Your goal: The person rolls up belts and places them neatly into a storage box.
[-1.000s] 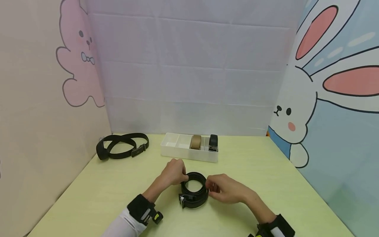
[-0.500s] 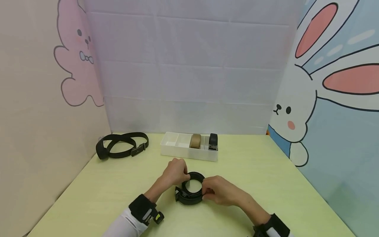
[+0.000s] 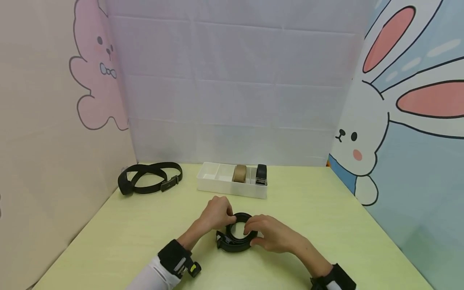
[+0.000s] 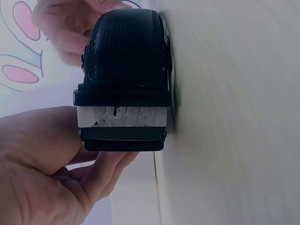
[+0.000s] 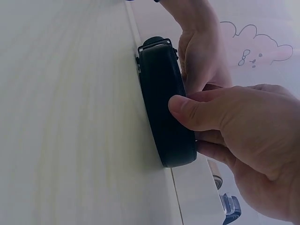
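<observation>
A black leather belt (image 3: 235, 246), wound into a round coil, stands on its edge on the yellow table, with its buckle at the left front. My left hand (image 3: 215, 214) grips the coil's far left rim with thumb and fingers. On the right side, my right hand (image 3: 275, 234) pinches the coil, its fingers reaching inside the ring and its thumb (image 5: 185, 112) pressed on the outer face. In the left wrist view, the belt's stitched leather and a pale metal buckle part (image 4: 123, 116) face the camera, hiding some fingertips of the left hand (image 4: 37, 164).
Behind the hands stands a white divided box (image 3: 232, 188) holding a rolled tan belt (image 3: 239, 174) and a rolled black belt (image 3: 261, 174). A loosely looped black belt (image 3: 146, 190) lies at the back left. Walls with cartoon prints border the table.
The coil has turned slightly, its buckle shifting up and left. My right hand's fingers have moved from the right edge to inside the ring. My left hand has shifted slightly right.
</observation>
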Tool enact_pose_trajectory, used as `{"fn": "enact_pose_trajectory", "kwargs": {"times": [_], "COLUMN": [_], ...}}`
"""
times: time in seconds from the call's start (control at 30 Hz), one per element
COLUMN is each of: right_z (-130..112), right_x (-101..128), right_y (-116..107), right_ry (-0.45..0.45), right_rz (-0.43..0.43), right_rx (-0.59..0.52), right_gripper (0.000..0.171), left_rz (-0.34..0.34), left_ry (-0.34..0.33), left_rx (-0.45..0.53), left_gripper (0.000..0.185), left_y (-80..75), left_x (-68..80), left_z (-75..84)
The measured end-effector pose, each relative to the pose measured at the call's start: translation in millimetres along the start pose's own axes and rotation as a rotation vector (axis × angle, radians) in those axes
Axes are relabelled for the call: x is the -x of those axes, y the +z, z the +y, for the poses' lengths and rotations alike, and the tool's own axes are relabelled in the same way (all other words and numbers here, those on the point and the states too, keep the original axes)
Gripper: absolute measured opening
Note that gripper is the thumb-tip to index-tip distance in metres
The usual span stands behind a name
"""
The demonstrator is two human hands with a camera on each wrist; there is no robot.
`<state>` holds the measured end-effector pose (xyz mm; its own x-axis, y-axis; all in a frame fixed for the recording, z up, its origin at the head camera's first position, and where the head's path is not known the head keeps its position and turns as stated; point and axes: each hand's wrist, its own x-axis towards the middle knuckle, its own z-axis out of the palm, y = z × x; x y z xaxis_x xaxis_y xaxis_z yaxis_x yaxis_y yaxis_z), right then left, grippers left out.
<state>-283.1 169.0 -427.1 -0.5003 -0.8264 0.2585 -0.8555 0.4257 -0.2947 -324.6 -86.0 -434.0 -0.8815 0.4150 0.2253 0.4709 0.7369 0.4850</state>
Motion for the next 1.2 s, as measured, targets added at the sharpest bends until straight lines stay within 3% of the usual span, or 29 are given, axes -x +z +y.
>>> {"fn": "enact_pose_trajectory", "kwargs": {"times": [0.23, 0.33, 0.43, 0.63, 0.83, 1.0, 1.2], "right_z": [2, 5, 9, 14, 15, 14, 13], "right_x": [0, 1, 3, 6, 8, 8, 8], "right_y": [-3, -7, -9, -10, -8, -8, -10], "right_ry": [0.059, 0.091, 0.117, 0.135, 0.134, 0.132, 0.139], "right_rz": [-0.054, -0.054, -0.051, -0.054, -0.038, -0.044, -0.052], "right_rx": [-0.002, 0.001, -0.004, -0.027, -0.037, -0.044, -0.052], "right_gripper": [0.018, 0.018, 0.018, 0.018, 0.018, 0.017, 0.016], "left_rz": [0.02, 0.079, 0.094, -0.028, -0.159, -0.17, -0.134], "left_ry": [0.004, 0.051, 0.115, 0.251, 0.379, 0.407, 0.429], "left_rx": [0.009, -0.015, -0.004, 0.056, -0.007, -0.107, -0.197], "left_gripper": [0.015, 0.012, 0.013, 0.015, 0.005, 0.005, 0.005], "left_y": [-0.6, -0.9, -2.5, -3.2, -0.8, -1.0, 0.0], "left_x": [3.3, 6.4, 11.3, 19.4, 22.4, 25.2, 28.8], "left_z": [4.7, 12.3, 22.2, 35.9, 40.7, 41.4, 38.9]}}
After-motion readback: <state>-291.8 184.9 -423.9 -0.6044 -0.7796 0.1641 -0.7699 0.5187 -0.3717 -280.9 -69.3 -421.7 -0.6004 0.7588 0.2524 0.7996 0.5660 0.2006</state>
